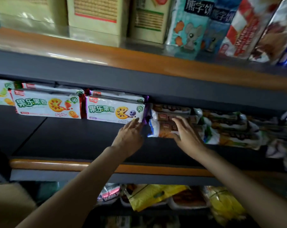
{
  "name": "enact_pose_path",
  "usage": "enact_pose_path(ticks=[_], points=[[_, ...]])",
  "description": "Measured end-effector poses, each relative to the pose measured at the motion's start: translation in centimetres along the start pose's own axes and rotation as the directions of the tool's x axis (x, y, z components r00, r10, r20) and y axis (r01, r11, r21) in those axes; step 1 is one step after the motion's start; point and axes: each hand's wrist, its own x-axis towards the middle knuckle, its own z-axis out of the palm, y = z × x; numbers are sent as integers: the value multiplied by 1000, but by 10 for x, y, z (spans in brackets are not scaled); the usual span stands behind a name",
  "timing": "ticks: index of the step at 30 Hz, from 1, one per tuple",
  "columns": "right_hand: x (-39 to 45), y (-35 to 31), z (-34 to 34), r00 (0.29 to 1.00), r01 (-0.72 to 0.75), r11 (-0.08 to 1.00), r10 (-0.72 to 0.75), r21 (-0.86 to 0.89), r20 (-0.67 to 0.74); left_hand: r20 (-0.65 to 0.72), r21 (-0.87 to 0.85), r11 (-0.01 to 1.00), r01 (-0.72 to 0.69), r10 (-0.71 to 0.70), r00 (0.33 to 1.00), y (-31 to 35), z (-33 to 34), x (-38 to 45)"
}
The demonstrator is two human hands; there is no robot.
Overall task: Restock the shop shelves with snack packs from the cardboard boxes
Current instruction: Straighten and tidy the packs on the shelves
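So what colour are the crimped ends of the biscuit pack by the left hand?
Purple, on the white blueberry biscuit pack; the head view shows it.

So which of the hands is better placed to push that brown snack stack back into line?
The right hand: its spread fingers lie on the front of the brown snack stack. The left hand sits at the gap beside the purple-ended pack, off the stack.

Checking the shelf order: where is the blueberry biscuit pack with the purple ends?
The blueberry biscuit pack lies mid-frame on the middle shelf, between the strawberry pack and the brown packs, by the left hand.
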Motion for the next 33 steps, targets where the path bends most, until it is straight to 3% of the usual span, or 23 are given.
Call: enact_pose_path(ticks=[2,5,9,12,15,22,25,30,33], points=[[-7,30,3,995,-83,993,87,-84,44,18,17,997,-70,70,997,23,13,3],[-5,60,12,986,-140,987,146,-78,80,40,57,994,-92,90,995,49,31,9],[3,72,21,989,-148,976,149,-157,-1,95,78,993,-84,77,993,71,47,10],[6,74,20,991,-121,966,103,-229,-89,94,73,997,-31,24,995,77,51,13],[7,75,21,996,-75,964,59,-256,-70,67,83,996,27,-33,997,81,54,14],[2,84,26,996,-12,985,-4,-171,-91,-61,225,969,107,-95,994,92,63,18],[6,100,22,999,1,997,-4,-76,-40,-109,183,979,86,-67,992,108,63,33],[33,123,11,990,15,991,4,-134,140,-43,252,966,63,-53,998,124,68,66],[39,119,13,986,18,990,4,-137,165,-55,292,953,80,-67,996,112,75,68]])
